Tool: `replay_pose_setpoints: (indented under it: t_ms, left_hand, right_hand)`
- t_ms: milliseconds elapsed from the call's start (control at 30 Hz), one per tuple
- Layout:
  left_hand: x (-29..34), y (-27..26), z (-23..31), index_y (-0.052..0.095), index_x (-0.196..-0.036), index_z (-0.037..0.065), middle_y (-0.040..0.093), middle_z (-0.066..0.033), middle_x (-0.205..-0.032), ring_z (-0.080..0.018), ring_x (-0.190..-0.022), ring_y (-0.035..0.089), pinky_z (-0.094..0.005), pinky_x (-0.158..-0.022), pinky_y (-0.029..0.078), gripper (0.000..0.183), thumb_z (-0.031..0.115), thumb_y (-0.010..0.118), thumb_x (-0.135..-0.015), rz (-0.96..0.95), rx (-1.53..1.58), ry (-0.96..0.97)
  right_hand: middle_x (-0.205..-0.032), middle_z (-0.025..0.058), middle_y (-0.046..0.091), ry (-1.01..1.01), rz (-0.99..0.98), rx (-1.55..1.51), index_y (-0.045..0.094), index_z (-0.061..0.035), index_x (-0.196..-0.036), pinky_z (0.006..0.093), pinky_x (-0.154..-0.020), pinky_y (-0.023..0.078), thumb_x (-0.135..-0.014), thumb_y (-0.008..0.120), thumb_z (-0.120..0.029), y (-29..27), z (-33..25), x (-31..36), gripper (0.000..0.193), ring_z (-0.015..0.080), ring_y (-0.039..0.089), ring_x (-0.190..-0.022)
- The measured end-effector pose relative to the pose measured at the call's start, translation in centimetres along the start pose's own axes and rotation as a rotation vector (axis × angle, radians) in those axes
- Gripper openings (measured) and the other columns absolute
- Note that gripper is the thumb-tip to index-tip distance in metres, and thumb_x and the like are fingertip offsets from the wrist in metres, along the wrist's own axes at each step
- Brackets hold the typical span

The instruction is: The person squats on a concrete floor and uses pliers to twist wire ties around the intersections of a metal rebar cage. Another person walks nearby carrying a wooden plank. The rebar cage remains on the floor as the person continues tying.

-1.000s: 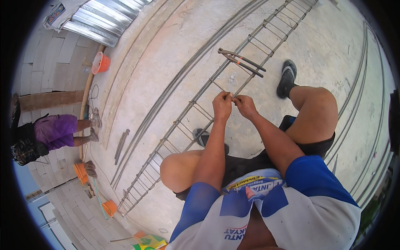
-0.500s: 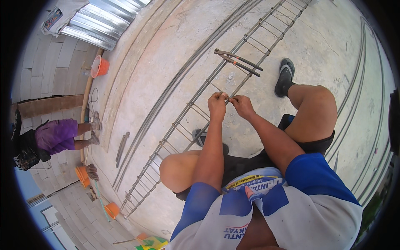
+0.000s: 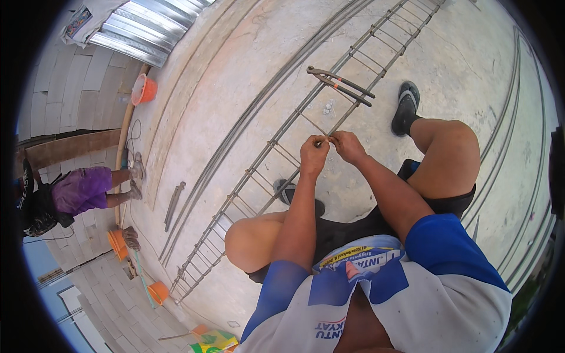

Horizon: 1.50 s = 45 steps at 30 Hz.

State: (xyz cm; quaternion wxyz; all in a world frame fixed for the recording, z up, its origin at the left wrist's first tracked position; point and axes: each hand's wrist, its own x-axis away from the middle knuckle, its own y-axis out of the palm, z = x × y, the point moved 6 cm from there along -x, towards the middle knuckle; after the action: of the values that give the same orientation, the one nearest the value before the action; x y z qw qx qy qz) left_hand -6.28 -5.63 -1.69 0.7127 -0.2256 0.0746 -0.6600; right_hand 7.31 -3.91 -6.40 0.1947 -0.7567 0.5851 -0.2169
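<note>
A long ladder-like cage of steel reinforcing bars (image 3: pixel 295 112) runs diagonally across the concrete floor in front of me. My left hand (image 3: pixel 314 154) and my right hand (image 3: pixel 348 146) meet at its near long bar, beside a crosspiece. Both have their fingers closed in a pinch, fingertips almost touching. Whatever lies between them is too small to make out. Just beyond my hands, end-cutting pincers (image 3: pixel 341 86) with dark handles and orange marks rest across the cage, held by neither hand.
Loose long bars (image 3: pixel 235 126) lie beyond the cage, and more bars (image 3: pixel 507 126) at the right. Another hand tool (image 3: pixel 174 206) lies on the floor at left. A person in purple shorts (image 3: pixel 82 189) stands by the block wall, near orange buckets (image 3: pixel 144 89). My sandalled foot (image 3: pixel 405 109) is right of the cage.
My left hand has drawn slightly toward me, its fingers more curled. The right hand has shifted slightly up along the bar. The whole view has moved a little; the pincers stay on the cage.
</note>
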Motion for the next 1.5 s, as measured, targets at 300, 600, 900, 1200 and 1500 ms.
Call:
replay_pose_setpoints:
  t_ms: [300, 600, 900, 1200, 1500]
  left_hand:
    - [1.1, 0.4, -1.2, 0.063, -0.087, 0.000, 0.061, -0.0172, -0.098, -0.0358, -0.092, 0.061, -0.0415, -0.079, 0.049, 0.011, 0.010, 0.064, -0.081, 0.076, -0.323, 0.092]
    - [0.1, 0.8, -1.9, 0.064, -0.096, 0.001, 0.063, -0.0195, -0.102, -0.0393, -0.093, 0.060, -0.0432, -0.078, 0.048, 0.022, 0.021, 0.057, -0.092, -0.042, -0.320, 0.141]
    - [-0.5, 0.6, -0.1, 0.066, -0.101, 0.001, 0.067, -0.0203, -0.091, -0.0360, -0.086, 0.065, -0.0400, -0.076, 0.050, 0.023, 0.020, 0.056, -0.093, 0.007, -0.213, 0.046]
    - [0.3, 0.7, -0.5, 0.062, -0.090, 0.001, 0.061, -0.0178, -0.099, -0.0355, -0.088, 0.061, -0.0420, -0.076, 0.049, 0.010, 0.005, 0.061, -0.082, 0.085, -0.177, 0.168]
    - [-0.1, 1.6, -1.9, 0.053, -0.099, 0.005, 0.061, -0.0181, -0.097, -0.0386, -0.089, 0.061, -0.0476, -0.074, 0.048, 0.017, 0.008, 0.059, -0.084, -0.006, -0.459, 0.047]
  right_hand:
    - [-0.086, 0.0232, 0.063, -0.002, -0.074, 0.047, 0.066, -0.0017, -0.090, 0.0491, -0.073, 0.046, -0.091, 0.055, -0.020, -0.2, -0.3, -0.4, 0.021, 0.0426, 0.060, -0.085]
    - [-0.086, 0.0217, 0.064, 0.021, -0.040, 0.078, 0.065, -0.0015, -0.092, 0.0472, -0.073, 0.047, -0.090, 0.055, -0.019, 0.0, -0.6, 0.1, 0.020, 0.0411, 0.060, -0.086]
    - [-0.090, 0.0215, 0.065, 0.109, -0.030, 0.054, 0.067, -0.0017, -0.092, 0.0461, -0.074, 0.048, -0.091, 0.055, -0.020, -0.1, -0.6, 0.2, 0.022, 0.0409, 0.061, -0.088]
    - [-0.089, 0.0219, 0.064, 0.014, -0.041, 0.078, 0.067, -0.0024, -0.091, 0.0477, -0.073, 0.047, -0.091, 0.055, -0.020, -0.3, -0.4, -0.2, 0.021, 0.0411, 0.061, -0.086]
    - [-0.088, 0.0216, 0.065, 0.009, -0.151, 0.094, 0.069, -0.0046, -0.094, 0.0488, -0.076, 0.047, -0.089, 0.056, -0.023, -0.4, -0.2, -1.0, 0.023, 0.0417, 0.061, -0.087]
